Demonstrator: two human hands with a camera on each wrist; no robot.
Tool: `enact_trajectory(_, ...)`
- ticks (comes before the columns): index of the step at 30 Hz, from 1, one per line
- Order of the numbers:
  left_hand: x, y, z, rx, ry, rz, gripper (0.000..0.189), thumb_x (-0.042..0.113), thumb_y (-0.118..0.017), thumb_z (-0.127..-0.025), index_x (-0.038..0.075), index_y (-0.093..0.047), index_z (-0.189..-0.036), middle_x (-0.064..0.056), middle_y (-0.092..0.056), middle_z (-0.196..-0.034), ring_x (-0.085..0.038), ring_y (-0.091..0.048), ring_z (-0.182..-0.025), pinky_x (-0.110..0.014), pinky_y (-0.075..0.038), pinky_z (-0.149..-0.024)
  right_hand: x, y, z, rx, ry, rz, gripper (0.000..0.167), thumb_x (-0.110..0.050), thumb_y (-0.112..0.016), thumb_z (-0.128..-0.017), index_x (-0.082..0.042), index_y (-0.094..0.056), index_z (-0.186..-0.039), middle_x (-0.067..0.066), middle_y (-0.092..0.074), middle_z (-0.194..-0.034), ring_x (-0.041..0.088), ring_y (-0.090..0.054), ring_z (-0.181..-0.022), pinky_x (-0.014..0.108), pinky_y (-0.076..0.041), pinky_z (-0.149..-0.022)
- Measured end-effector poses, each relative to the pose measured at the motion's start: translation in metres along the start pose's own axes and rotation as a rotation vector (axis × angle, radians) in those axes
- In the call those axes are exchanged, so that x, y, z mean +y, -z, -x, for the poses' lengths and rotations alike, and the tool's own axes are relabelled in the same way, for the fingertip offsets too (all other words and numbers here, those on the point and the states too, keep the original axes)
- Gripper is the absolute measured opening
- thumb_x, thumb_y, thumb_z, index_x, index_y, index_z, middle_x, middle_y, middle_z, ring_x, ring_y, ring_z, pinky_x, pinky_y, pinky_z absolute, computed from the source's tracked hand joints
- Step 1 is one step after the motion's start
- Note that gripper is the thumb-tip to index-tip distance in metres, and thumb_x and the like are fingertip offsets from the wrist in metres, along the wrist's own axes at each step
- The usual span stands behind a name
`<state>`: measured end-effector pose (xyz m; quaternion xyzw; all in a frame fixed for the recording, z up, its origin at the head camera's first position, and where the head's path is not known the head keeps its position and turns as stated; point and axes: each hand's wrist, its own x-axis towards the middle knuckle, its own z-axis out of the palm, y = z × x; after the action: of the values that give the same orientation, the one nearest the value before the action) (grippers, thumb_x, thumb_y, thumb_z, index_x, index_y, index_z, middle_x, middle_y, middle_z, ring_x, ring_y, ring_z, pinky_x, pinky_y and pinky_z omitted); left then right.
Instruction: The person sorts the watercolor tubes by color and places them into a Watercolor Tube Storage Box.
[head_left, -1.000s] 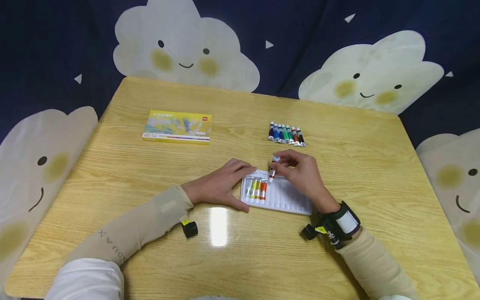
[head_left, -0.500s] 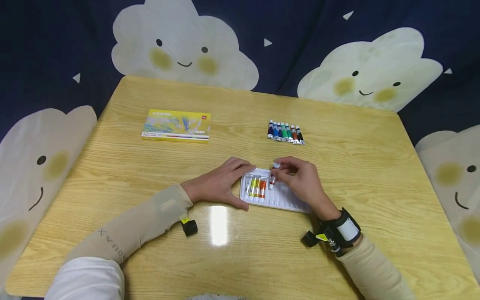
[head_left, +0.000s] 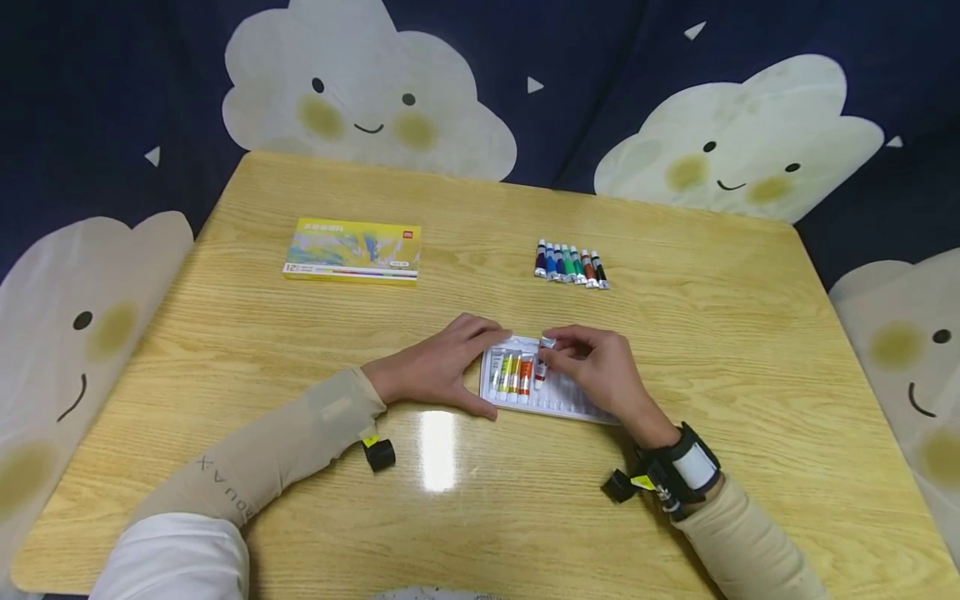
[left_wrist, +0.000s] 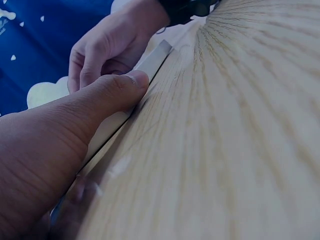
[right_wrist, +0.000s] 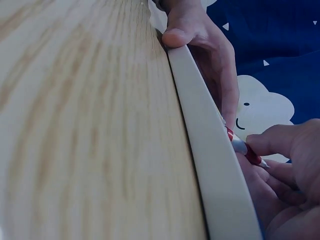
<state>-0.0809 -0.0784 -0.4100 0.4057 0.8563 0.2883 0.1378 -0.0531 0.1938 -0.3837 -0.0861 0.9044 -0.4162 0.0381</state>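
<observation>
In the head view my left hand (head_left: 438, 368) holds the left end of a white plastic tray (head_left: 558, 412), fingers at its back corner and thumb at the front edge. My right hand (head_left: 603, 371) pinches a red-labelled paint tube (head_left: 541, 377) between thumb and fingers, cap toward me, low over the tray. In the right wrist view, the tube (right_wrist: 239, 145) shows red and silver behind the tray's side wall (right_wrist: 207, 130). Several tubes (head_left: 512, 377), clear, yellow and orange, lie side by side in the tray's left slots. My right hand covers part of the tray's right side.
Behind the tray lies a row of several paint tubes (head_left: 572, 265) in purple, blue, green, brown and black. A yellow paint box (head_left: 352, 252) lies at the back left of the wooden table (head_left: 337, 517). A dark cloud-print cloth (head_left: 562, 100) hangs beyond the table.
My right hand has brought the red-labelled tube down toward me, closer to the tray and beside the orange one. The left hand stays at the tray's left end.
</observation>
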Motion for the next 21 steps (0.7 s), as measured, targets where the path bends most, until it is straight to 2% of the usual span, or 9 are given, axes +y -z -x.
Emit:
enact_trajectory(11, 0.0015, 0.0008, -0.0001, -0.001, 0.002, 0.005, 0.114, 0.067, -0.082, -0.076, 0.013, -0.034, -0.162, -0.006, -0.039, -0.16, -0.022, -0.037, -0.145, -0.041, -0.039, -0.122, -0.0039, -0.0046, 0.0036, 0.012, -0.016, -0.043, 0.026, -0.011, -0.083, -0.087, -0.005, -0.077, -0.111, 0.014, -0.078, -0.095, 0.003, -0.071, -0.078, 0.015, -0.057, -0.071)
enact_trajectory(21, 0.002, 0.0012, 0.0004, -0.002, 0.009, 0.008, 0.112, 0.067, -0.082, -0.076, 0.014, -0.034, -0.162, -0.005, -0.04, -0.159, -0.021, -0.037, -0.144, -0.042, -0.04, -0.121, -0.006, -0.0098, 0.0069, 0.01, -0.013, -0.017, 0.022, -0.009, -0.083, -0.086, -0.008, -0.078, -0.107, 0.01, -0.077, -0.093, 0.007, -0.07, -0.08, 0.014, -0.055, -0.072)
